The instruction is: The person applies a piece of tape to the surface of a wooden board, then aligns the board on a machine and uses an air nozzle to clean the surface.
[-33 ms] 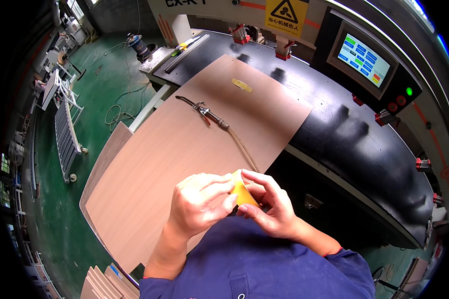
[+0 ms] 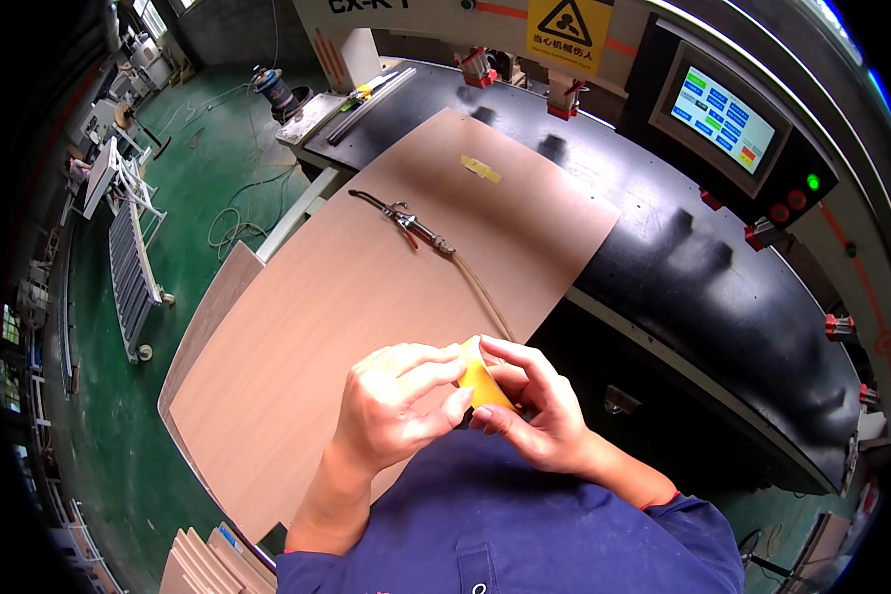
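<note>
Yellow tape, a small roll (image 2: pixel 483 384), sits pinched between both hands close to the person's chest, at the near edge of the counter (image 2: pixel 663 257). The left hand (image 2: pixel 398 404) is curled over it from the left, fingers bent and closed on the roll's near side. The right hand (image 2: pixel 535 406) cups it from the right, thumb and forefinger closed on its rim. Most of the roll is hidden by the fingers.

Beyond the hands a large brown board (image 2: pixel 366 287) lies on the black counter, running from near left to far right. An air gun (image 2: pixel 406 220) with a tan hose (image 2: pixel 480 287) rests on the board, and a short yellow strip (image 2: pixel 481 168) is stuck near its far end. At far right is a control screen (image 2: pixel 723 117). A green floor (image 2: pixel 198 198) spreads to the left.
</note>
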Available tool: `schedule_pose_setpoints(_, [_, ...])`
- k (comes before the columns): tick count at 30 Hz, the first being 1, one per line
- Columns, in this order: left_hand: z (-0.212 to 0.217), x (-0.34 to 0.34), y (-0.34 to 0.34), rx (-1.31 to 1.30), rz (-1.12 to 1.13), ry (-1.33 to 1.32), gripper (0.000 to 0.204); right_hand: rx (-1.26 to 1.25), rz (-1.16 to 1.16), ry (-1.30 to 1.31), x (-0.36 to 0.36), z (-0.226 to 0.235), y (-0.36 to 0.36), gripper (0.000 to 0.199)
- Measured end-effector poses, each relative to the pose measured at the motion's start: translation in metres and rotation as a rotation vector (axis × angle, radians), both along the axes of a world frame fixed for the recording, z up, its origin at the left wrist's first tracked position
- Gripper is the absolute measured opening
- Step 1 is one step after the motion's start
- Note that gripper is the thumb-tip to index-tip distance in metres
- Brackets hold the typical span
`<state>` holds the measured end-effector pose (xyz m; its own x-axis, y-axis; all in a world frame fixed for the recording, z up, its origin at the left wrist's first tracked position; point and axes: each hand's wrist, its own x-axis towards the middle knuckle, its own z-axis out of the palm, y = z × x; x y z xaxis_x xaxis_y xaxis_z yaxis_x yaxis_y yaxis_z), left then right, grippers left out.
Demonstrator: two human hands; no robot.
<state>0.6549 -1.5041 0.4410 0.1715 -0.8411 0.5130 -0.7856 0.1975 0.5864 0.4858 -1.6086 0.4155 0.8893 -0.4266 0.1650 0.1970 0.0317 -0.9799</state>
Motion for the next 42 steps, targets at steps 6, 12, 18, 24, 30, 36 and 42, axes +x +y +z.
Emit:
schedule_pose_setpoints(6, [-0.004,0.0,0.0,0.035,0.021,0.07,0.021,0.0,0.009,-0.014,0.002,0.0,-0.001,0.06])
schedule_pose_setpoints(12, [-0.007,0.001,0.001,0.035,0.009,0.163,0.02,0.014,0.016,-0.005,0.005,0.001,-0.002,0.06])
schedule_pose_setpoints(18, [-0.005,-0.001,0.0,0.067,-0.029,0.344,0.022,0.011,0.023,-0.035,0.005,0.004,-0.006,0.06])
schedule_pose_setpoints(24, [-0.005,0.0,0.001,0.079,-0.023,0.353,0.023,-0.005,0.016,-0.05,0.008,0.006,-0.005,0.059])
schedule_pose_setpoints(30, [-0.015,0.0,0.0,0.035,0.008,0.224,0.021,0.003,-0.004,-0.043,0.009,0.002,-0.005,0.058])
schedule_pose_setpoints(36, [-0.016,0.001,-0.002,0.006,0.037,0.028,0.019,0.041,-0.018,-0.018,0.01,-0.004,-0.004,0.058])
schedule_pose_setpoints(42, [-0.026,0.008,0.002,-0.026,0.031,0.098,0.02,0.088,-0.004,-0.003,0.009,0.001,-0.002,0.058])
